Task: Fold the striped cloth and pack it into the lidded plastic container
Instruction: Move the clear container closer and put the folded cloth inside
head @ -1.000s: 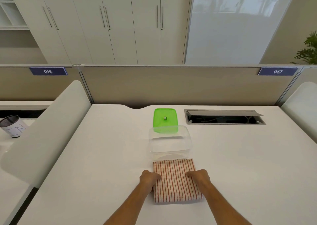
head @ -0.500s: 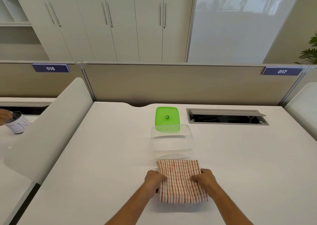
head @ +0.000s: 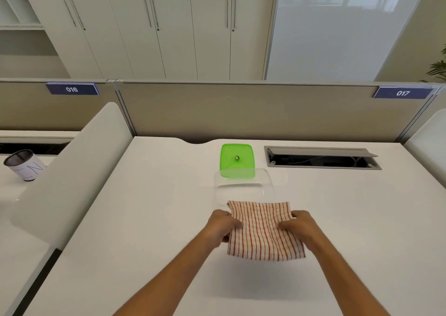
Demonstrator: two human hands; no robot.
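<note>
Striped cloth (head: 263, 231) over white desk (head: 144, 219), beige partition (head: 241, 110), white cabinets (head: 149, 26) behind

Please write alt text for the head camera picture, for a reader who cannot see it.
Left hand and right hand grip a folded striped cloth on a white desk, before an open clear container and its green lid.

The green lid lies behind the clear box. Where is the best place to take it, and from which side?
Probably by its long side edges, coming from above. The green lid lies flat on the table, so only its rim offers a hold; the central knob looks too small. The clear container blocks the near edge, so reach over it.
</note>
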